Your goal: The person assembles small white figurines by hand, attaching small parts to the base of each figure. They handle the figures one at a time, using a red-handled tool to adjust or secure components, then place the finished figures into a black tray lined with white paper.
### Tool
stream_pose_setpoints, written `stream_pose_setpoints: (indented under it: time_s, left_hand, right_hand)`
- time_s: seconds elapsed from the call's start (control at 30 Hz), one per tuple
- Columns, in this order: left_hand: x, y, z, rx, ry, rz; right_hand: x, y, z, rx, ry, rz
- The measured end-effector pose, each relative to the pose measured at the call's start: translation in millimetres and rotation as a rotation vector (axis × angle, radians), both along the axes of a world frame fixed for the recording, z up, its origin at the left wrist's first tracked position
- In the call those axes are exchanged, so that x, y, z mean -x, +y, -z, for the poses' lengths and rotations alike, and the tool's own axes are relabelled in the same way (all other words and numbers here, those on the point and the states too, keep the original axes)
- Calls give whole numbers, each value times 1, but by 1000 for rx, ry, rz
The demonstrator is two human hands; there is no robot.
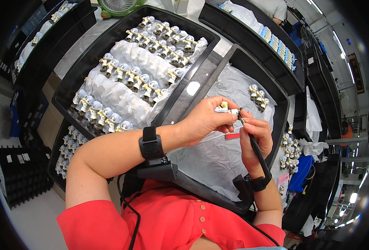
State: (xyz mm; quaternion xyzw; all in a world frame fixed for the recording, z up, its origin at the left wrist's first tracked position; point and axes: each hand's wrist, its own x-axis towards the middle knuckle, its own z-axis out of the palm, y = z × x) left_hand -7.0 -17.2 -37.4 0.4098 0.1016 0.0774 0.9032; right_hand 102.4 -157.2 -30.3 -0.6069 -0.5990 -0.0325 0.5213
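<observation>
Over the right-hand tray, my left hand pinches a small figurine with pale hair, a white body and yellow details. My right hand is close against it, fingers closed around a slim dark stick-like tool, perhaps a pen or brush. The tool's tip meets the figurine's dark lower end between both sets of fingertips. Just below the hands lies a small red strip on the white paper lining. A few matching figurines stand on that lining to the right of my hands.
At left, a black tray holds rows of similar figurines between rolls of white paper. More figurines stand beyond the right tray, near a blue bin. A green fan and a crate of blue-and-white pieces are farther back.
</observation>
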Motion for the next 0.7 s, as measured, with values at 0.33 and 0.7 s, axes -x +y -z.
stream_pose_setpoints:
  time_s: [0.33, 0.7]
  left_hand:
    - [-1, 0, 1, 6, 2, -1]
    - [-1, 0, 0, -2, 0, -1]
  right_hand:
    - [0, 0, 2, -6, 45, 4]
    - [0, 0, 0, -1, 5, -1]
